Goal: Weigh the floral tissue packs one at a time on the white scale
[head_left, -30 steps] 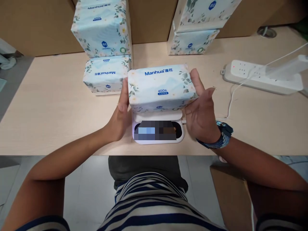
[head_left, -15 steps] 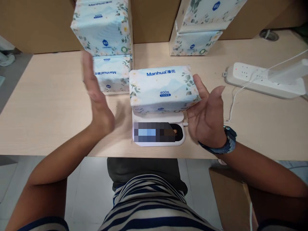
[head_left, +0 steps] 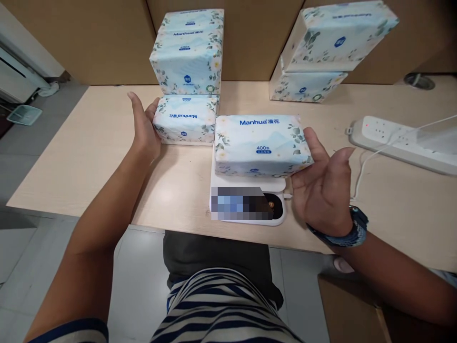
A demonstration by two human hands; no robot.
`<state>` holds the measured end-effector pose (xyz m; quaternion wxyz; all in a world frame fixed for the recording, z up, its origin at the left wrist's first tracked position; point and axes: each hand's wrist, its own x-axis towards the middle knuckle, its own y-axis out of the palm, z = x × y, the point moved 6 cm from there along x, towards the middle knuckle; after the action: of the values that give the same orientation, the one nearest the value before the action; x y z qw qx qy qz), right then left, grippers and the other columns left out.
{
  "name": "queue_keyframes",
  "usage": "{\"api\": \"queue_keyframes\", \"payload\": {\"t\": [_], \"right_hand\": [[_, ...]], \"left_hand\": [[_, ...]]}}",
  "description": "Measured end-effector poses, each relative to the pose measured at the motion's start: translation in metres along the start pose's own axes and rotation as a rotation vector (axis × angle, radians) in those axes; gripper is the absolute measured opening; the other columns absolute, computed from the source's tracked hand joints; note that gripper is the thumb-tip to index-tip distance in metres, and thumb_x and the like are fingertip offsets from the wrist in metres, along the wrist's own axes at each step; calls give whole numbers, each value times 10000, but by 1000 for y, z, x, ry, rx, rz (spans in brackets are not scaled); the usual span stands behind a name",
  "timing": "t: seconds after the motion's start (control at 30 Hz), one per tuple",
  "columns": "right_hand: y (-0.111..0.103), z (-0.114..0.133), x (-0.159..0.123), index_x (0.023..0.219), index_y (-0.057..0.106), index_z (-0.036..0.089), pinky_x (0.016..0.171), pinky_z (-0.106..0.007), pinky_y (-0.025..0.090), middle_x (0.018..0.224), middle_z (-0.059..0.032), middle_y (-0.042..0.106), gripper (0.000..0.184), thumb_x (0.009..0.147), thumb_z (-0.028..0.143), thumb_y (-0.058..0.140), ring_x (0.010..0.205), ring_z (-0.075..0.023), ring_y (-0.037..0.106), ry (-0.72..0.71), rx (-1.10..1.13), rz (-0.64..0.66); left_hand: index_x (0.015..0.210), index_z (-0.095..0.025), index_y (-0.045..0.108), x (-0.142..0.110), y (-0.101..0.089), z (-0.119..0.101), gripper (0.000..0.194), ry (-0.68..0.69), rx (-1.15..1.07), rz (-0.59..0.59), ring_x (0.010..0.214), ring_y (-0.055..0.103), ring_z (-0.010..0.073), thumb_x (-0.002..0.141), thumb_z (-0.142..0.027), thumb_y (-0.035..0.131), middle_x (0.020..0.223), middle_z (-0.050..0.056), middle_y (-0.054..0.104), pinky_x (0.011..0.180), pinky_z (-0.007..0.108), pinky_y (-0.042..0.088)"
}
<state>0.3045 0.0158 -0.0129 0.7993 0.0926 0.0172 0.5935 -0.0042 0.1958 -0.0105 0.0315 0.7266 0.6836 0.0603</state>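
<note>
Resting on the scale (head_left: 246, 184), the near pack (head_left: 262, 143) is touched at its right end by the spread right hand (head_left: 324, 190); the stack's bottom pack (head_left: 185, 123) is touched by the spread left hand (head_left: 145, 133).

Soft light brightens the tabletop (head_left: 178, 176), leaving a pale sheen left of the white device (head_left: 250, 183) and shadow along the left forearm (head_left: 121, 186). Print on the nearest tissue pack (head_left: 262, 140) looks crisp, while blocky pixelation hides most of the display (head_left: 277, 207). The far right corner falls dark, and the near edges look stretched.
</note>
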Motion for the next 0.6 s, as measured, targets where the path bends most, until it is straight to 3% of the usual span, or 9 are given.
{"api": "queue_keyframes", "payload": {"t": [0.07, 0.2, 0.37, 0.43, 0.6], "right_hand": [[-1, -1, 1, 1578, 606, 353, 1336, -649, 449, 1718, -28, 556, 909, 899, 948, 497, 1679, -355, 402, -9, 4, 1], [-4, 0, 1, 1524, 663, 337, 1426, -592, 275, 1703, -6, 576, 856, 929, 924, 479, 1685, -324, 392, -49, -35, -25], [-3, -4, 0, 1510, 660, 441, 1411, -496, 349, 1728, 55, 541, 608, 977, 733, 634, 1695, -257, 384, -34, 1, 17], [-3, -5, 1, 1511, 652, 462, 1409, -487, 358, 1732, 61, 535, 585, 967, 672, 696, 1695, -255, 386, -35, -11, 45], [-2, -6, 2, 1559, 612, 436, 1368, -539, 429, 1715, 4, 556, 634, 968, 643, 706, 1662, -305, 443, -29, -40, 52]], "left_hand": [[1297, -353, 707, -3, 1, -1, 993, 10, -27, -20, 1670, 431, 324, 812, -1076, 229, 1438, 2, 784, 1377, 636, 363], [1243, -374, 718, 6, -3, 5, 977, 51, -39, 22, 1700, 377, 327, 783, -1093, 243, 1465, -21, 768, 1391, 670, 351], [1262, -432, 711, 46, -28, 32, 1047, 19, 50, 170, 1778, 68, 314, 578, -1161, 399, 1416, -167, 779, 1489, 578, -49], [1289, -446, 702, 57, -35, 40, 1057, 7, 54, 196, 1782, 12, 306, 568, -1162, 413, 1433, -187, 764, 1481, 549, -116], [1424, -384, 665, 47, -29, 37, 1130, 66, 56, 180, 1773, 157, 287, 704, -1147, 245, 1492, -80, 750, 1486, 575, 78]]}}
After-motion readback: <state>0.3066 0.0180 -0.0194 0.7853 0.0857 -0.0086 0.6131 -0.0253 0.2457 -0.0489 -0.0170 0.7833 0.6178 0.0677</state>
